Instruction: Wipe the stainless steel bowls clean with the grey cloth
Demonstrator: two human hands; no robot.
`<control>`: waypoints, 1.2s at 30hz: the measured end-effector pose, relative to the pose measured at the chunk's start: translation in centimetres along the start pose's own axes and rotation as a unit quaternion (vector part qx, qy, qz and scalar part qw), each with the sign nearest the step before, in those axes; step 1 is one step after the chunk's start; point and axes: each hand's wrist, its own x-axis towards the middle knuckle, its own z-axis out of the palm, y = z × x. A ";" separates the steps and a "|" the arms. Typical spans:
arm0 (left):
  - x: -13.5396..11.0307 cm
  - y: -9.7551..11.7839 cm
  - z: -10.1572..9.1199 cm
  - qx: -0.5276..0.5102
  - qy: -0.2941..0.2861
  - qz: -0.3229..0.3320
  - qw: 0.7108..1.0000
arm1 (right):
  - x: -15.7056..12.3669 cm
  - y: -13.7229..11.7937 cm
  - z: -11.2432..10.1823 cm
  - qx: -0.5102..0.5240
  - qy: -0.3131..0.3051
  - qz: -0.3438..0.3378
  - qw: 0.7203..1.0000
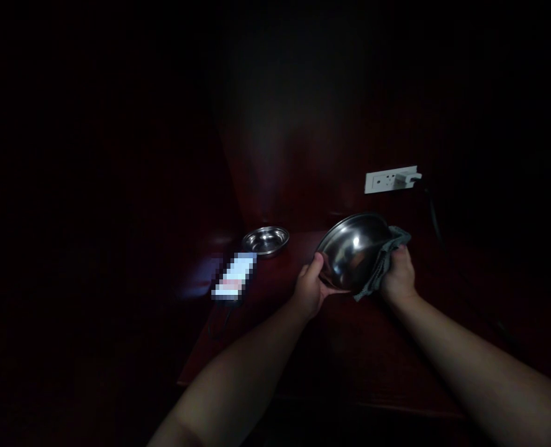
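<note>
My left hand (310,287) grips the lower left rim of a shiny steel bowl (352,248), which is tilted up with its hollow facing me. My right hand (399,273) is closed on a grey cloth (383,264) and presses it against the bowl's right rim. Both hands hold the bowl just above a dark reddish wooden table (373,354). A second, smaller steel bowl (265,239) rests on the table to the left, apart from my hands.
A lit phone (235,277) lies on the table left of my left hand, with a cable at its near end. A white wall socket (391,179) with a plug and dark cord sits behind the bowl. The surroundings are very dark.
</note>
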 end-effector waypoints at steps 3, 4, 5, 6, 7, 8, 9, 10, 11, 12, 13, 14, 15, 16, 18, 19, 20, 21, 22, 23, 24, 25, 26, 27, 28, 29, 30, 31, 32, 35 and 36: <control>0.0 0.0 0.1 -0.016 0.000 -0.004 1.000 | -0.1 -0.1 0.2 -0.008 0.006 -0.005 1.000; 0.1 0.0 0.1 -0.019 -0.003 -0.009 1.000 | -0.1 0.0 0.2 -0.012 0.007 -0.006 1.000; 0.1 0.1 0.1 -0.021 -0.007 -0.015 1.000 | 0.0 0.0 0.2 -0.016 0.009 -0.005 1.000; 0.1 0.1 0.0 -0.022 -0.013 -0.019 0.999 | 0.1 0.1 0.1 -0.018 0.009 -0.003 1.000; 0.2 0.1 -0.1 -0.020 -0.020 -0.021 0.999 | 0.2 0.1 0.0 -0.017 0.009 0.000 1.000; 0.2 0.2 -0.2 -0.015 -0.028 -0.021 0.999 | 0.3 0.1 -0.1 -0.014 0.008 0.001 1.000; 0.2 0.2 -0.3 -0.007 -0.037 -0.021 0.999 | 0.5 0.1 -0.2 -0.010 0.005 0.000 1.000; 0.2 0.3 -0.4 0.004 -0.044 -0.020 0.999 | 0.6 0.0 -0.3 -0.009 0.000 -0.004 1.000; 0.2 0.4 -0.5 0.019 -0.051 -0.020 0.998 | 0.8 -0.2 -0.4 -0.012 -0.007 -0.012 1.000; 0.2 0.5 -0.7 0.037 -0.055 -0.017 0.998 | 1.0 -0.4 -0.5 -0.020 -0.013 -0.026 0.999; 0.2 0.5 -0.8 0.058 -0.059 -0.013 0.997 | 1.1 -0.6 -0.6 -0.038 -0.021 -0.043 0.998; 0.2 0.7 -1.0 0.080 -0.062 -0.007 0.995 | 1.3 -0.8 -0.7 -0.051 -0.034 -0.063 0.996; 0.2 0.8 -1.1 0.099 -0.065 0.000 0.993 | 1.5 -0.9 -0.8 -0.056 -0.045 -0.082 0.994; 0.2 0.9 -1.3 0.113 -0.070 0.007 0.991 | 1.6 -1.0 -0.9 -0.060 -0.057 -0.095 0.992; 0.3 1.2 -1.4 0.123 -0.077 0.021 0.989 | 1.8 -1.1 -1.1 -0.062 -0.076 -0.113 0.989; 0.3 1.3 -1.4 0.120 -0.079 0.028 0.989 | 1.9 -1.1 -1.1 -0.067 -0.082 -0.119 0.987; 0.3 1.4 -1.5 0.113 -0.080 0.033 0.990 | 1.9 -1.1 -1.2 -0.074 -0.085 -0.126 0.986; 0.3 1.4 -1.4 0.104 -0.080 0.035 0.991 | 2.0 -1.2 -1.2 -0.084 -0.087 -0.133 0.984; 0.3 1.5 -1.4 0.096 -0.081 0.033 0.992 | 2.0 -1.3 -1.2 -0.096 -0.087 -0.139 0.982; 0.3 1.4 -1.4 0.088 -0.082 0.027 0.992 | 1.9 -1.3 -1.2 -0.107 -0.087 -0.142 0.980; 0.3 1.4 -1.3 0.081 -0.083 0.021 0.993 | 1.9 -1.4 -1.2 -0.116 -0.089 -0.142 0.979; 0.3 1.3 -1.3 0.076 -0.083 0.016 0.994 | 1.9 -1.4 -1.2 -0.119 -0.089 -0.140 0.979; 0.3 1.2 -1.3 0.073 -0.083 0.012 0.994 | 1.9 -1.3 -1.2 -0.117 -0.090 -0.135 0.980; 0.3 1.0 -1.3 0.072 -0.083 0.009 0.994 | 1.9 -1.1 -1.2 -0.111 -0.090 -0.128 0.982; 0.3 0.9 -1.3 0.072 -0.083 0.007 0.994 | 1.9 -0.9 -1.1 -0.102 -0.089 -0.118 0.984; 0.3 0.8 -1.3 0.072 -0.082 0.005 0.994 | 1.8 -0.7 -1.1 -0.094 -0.088 -0.106 0.986; 0.3 0.7 -1.3 0.073 -0.080 0.002 0.994 | 1.8 -0.4 -1.1 -0.086 -0.085 -0.092 0.988; 0.3 0.6 -1.3 0.072 -0.076 0.000 0.995 | 1.8 -0.2 -1.0 -0.078 -0.082 -0.077 0.991; 0.3 0.5 -1.3 0.072 -0.070 -0.002 0.995 | 1.7 0.1 -1.0 -0.070 -0.079 -0.061 0.993; 0.3 0.3 -1.2 0.066 -0.056 -0.001 0.996 | 1.5 0.6 -0.8 -0.032 -0.066 -0.027 0.997; 0.3 0.3 -1.2 0.064 -0.056 0.001 0.996 | 1.4 0.7 -0.7 -0.019 -0.059 -0.019 0.998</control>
